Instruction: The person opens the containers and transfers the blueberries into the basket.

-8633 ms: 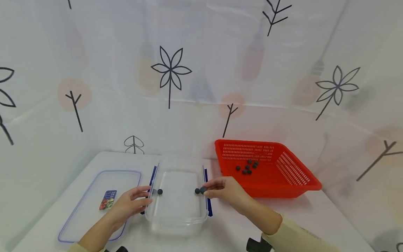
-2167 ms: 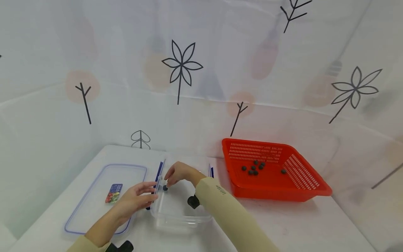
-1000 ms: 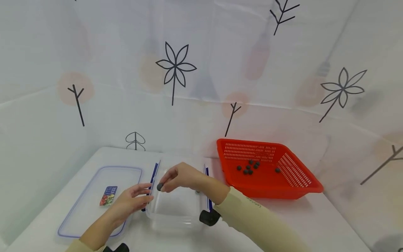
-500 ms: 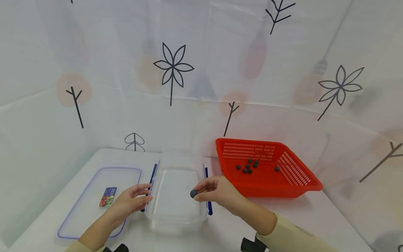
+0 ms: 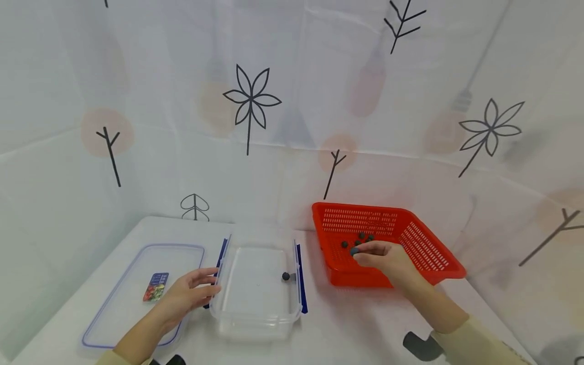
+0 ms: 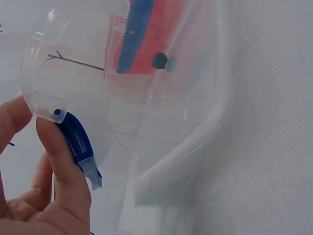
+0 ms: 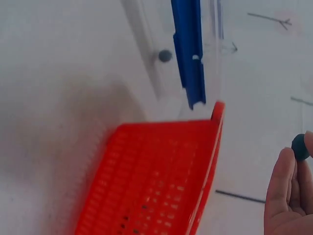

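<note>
My left hand (image 5: 189, 294) pinches the left rim of a clear plastic storage box (image 5: 255, 318), beside a hanging blue clip (image 6: 80, 142). Between thumb and fingertips, my right hand (image 5: 388, 258) pinches a small dark ball (image 5: 354, 251) above the near left part of a red plastic basket (image 5: 365, 278). In the right wrist view the pinched ball (image 7: 300, 147) shows at the right edge. Inside the box, one dark ball (image 5: 286, 276) rests near the right wall. Several dark balls, such as the leftmost ball (image 5: 344, 244), lie in the basket, some hidden behind the hand.
A clear lid (image 5: 132, 324) with a blue edge and a colourful label (image 5: 156, 287) lies on the white table (image 5: 337, 329), left of the box. Another blue clip (image 5: 302, 284) hangs along the box's right side. A patterned white cloth (image 5: 292, 101) stands behind.
My right hand has lifted the ball from the box's left side and carried it rightward over the basket. Earlier, another ball came to lie by the basket's right wall. The left hand stays put.
</note>
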Demonstrator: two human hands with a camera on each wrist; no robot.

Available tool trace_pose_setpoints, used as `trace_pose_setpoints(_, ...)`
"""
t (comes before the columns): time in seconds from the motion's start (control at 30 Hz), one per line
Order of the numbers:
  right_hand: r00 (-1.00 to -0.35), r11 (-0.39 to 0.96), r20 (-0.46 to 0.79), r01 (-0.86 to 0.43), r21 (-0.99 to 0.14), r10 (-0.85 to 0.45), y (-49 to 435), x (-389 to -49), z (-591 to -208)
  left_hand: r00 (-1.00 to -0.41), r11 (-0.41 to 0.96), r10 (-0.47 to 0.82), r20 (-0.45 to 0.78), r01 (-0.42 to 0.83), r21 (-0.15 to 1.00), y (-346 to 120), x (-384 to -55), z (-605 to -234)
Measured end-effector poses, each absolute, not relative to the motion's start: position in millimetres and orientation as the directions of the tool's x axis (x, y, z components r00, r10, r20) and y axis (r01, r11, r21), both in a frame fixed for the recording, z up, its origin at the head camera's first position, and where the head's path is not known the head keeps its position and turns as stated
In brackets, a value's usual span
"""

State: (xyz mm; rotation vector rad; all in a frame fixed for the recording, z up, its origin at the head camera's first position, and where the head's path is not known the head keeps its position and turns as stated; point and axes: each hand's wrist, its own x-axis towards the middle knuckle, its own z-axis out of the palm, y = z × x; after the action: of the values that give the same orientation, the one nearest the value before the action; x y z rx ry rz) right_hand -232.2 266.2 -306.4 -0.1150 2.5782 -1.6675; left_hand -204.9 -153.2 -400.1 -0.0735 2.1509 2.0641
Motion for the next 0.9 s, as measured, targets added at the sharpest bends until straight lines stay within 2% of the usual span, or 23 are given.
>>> trace_pose_setpoints(0.17,-1.000,0.436,-0.014,0.006,-0.900,-0.016,300,-247,-303,-0.985,0.047,0.067,-0.156,-0.153,0.987,-153,-205,-399)
trace_pose_setpoints(0.3,-0.999,0.404,-0.035,0.045,-0.914,0.031,317,-260,-298,-0.984,0.043,0.060,-0.167,-0.165,0.985,-153,-205,-399)
trace_pose_setpoints(0.6,-0.998,0.357,-0.065,0.059,-0.932,-0.005,344,-295,-286,-0.985,0.047,0.057,-0.162,-0.160,0.986,-154,-205,-398)
trace_pose_setpoints(0.9,-0.996,0.334,-0.087,0.090,-0.938,0.021,360,-330,-286,-0.985,0.045,0.054,-0.166,-0.164,0.985,-152,-206,-399)
